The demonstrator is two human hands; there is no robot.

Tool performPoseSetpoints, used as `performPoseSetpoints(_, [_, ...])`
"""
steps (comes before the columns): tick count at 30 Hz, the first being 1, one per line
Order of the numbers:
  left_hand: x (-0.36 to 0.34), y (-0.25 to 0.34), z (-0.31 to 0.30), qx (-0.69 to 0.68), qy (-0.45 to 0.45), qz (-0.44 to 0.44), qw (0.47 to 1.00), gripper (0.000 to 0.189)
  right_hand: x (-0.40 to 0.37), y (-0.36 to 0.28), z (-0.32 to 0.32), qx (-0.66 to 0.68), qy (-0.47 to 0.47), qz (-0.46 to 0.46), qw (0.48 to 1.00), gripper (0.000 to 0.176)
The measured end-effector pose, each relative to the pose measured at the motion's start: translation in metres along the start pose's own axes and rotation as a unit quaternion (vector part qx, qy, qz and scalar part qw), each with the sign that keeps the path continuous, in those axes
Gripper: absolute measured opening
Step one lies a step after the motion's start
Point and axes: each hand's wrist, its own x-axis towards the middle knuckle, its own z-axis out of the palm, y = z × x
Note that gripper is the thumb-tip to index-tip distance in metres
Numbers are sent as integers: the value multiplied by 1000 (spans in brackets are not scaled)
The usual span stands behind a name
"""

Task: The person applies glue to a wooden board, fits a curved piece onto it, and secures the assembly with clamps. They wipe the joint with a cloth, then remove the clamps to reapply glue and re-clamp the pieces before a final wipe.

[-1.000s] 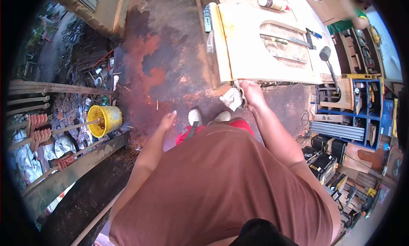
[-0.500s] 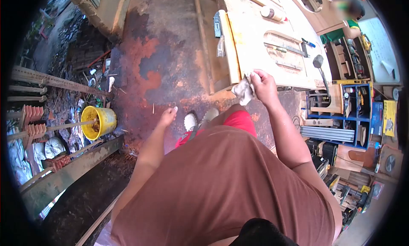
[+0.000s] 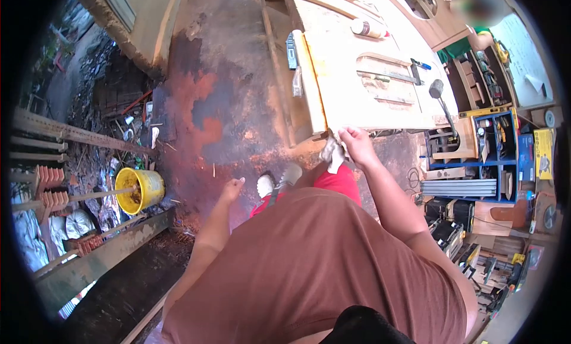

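A crumpled whitish cloth (image 3: 335, 155) hangs from my right hand (image 3: 355, 145), whose fingers are closed on it just beside the near corner of the workbench (image 3: 339, 106). A strip with an orange-yellow edge (image 3: 315, 82) runs along the bench's left side, ending close to the cloth. My left hand (image 3: 233, 189) is over the stained floor, away from the bench, with its fingers curled together; whether anything small is between them cannot be made out.
On the bench lie a bottle (image 3: 369, 28), a clamp (image 3: 389, 76) and a mallet (image 3: 437, 89). A yellow bucket (image 3: 140, 190) stands at the left near wooden rails. Another person in green (image 3: 458, 49) is beyond the bench. Blue shelving (image 3: 505, 165) stands at the right.
The bench has shifted left and slightly down in view. My right hand, still holding the cloth, appears lower, near the bench corner. My left hand also appears lower.
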Motion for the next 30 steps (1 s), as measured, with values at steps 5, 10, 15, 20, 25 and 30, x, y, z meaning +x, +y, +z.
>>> performPoseSetpoints(5, [10,41,6,-1,-52,1,999,49,-8,-3,-47,157,-10,-51,986,19])
performPoseSetpoints(10, [23,90,12,-41,-79,9,996,35,0,6,-130,173,109,-75,976,19])
performPoseSetpoints(15, [30,108,35,-3,-87,-15,996,28,25,-1,-240,205,239,-161,935,16])
performPoseSetpoints(20, [38,120,70,6,-160,-29,987,21,76,-3,-368,272,271,-195,903,17])
performPoseSetpoints(25, [-12,228,150,83,-93,-31,992,18,143,12,-490,193,317,-195,908,19])
performPoseSetpoints(30, [-9,271,225,118,-86,159,977,18,214,112,-586,-241,310,-115,912,35])
